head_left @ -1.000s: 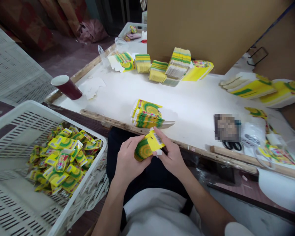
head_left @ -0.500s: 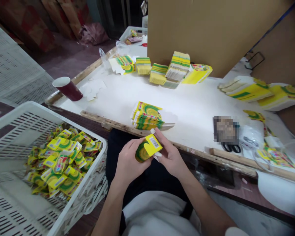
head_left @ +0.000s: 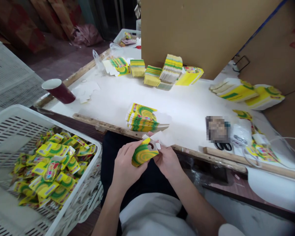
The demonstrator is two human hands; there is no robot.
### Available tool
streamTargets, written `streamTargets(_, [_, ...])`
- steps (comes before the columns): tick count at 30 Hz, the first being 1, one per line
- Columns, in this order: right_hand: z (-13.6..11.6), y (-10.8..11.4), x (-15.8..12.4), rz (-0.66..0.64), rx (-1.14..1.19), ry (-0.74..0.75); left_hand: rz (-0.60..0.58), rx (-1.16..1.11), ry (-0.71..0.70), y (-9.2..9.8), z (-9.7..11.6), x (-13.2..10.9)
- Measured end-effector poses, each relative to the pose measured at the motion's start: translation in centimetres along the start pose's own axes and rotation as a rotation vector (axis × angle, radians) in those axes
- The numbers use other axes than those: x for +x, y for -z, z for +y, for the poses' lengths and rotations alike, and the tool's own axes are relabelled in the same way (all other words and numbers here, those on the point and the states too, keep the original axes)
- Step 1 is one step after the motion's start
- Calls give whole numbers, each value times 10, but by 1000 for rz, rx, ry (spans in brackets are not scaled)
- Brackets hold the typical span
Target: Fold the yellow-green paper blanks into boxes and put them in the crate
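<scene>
My left hand (head_left: 127, 165) is wrapped round a small yellow-and-green carton (head_left: 143, 154), held tilted above my lap at the table's front edge. The carton's right end stands open, and its white inside shows there. At that end my right hand (head_left: 168, 161) has its fingers closed on the white flaps; the exact fingertip grip is partly hidden. Just beyond my hands, a stack of flat cartons (head_left: 142, 117) of the same print lies on the white table (head_left: 186, 111).
A white plastic basket (head_left: 88, 183) at my left holds many filled yellow packets (head_left: 51, 170). A dark red cup (head_left: 60, 91) lies tipped on the table's left. Bundles of flat cartons (head_left: 170, 68) line a tall cardboard sheet (head_left: 199, 32). Black-handled scissors (head_left: 223, 146) lie at right.
The carton's barcoded end flap has swung away, so the open end now shows, with white flaps spread beyond it. My right hand has shifted slightly down at that end.
</scene>
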State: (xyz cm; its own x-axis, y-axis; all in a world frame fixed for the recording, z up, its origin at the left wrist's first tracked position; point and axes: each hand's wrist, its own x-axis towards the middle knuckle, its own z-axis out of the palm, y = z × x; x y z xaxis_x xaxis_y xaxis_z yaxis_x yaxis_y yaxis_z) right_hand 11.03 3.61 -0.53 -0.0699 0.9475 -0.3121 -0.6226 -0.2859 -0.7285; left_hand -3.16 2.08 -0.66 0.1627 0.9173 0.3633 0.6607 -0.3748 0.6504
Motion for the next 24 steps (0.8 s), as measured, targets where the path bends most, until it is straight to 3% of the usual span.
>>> streamTargets(5, [-2,-4,-1,65,29,11,14,5,-47,-5,3,-1])
streamTargets(11, [-5,-3,-2,-58,-36,13,57,-57,-33,-7,1,-5])
streamTargets(16, [-3,7,2,65,43,14,176,-100,-2,-6,-1,-7])
streamTargets(22, [8,1,-11,-111,74,-188,250,-282,-32,-16,3,-11])
streamTargets(24, [12,-1,-14,-116,111,-229,262,-318,-43,-19,4,-12])
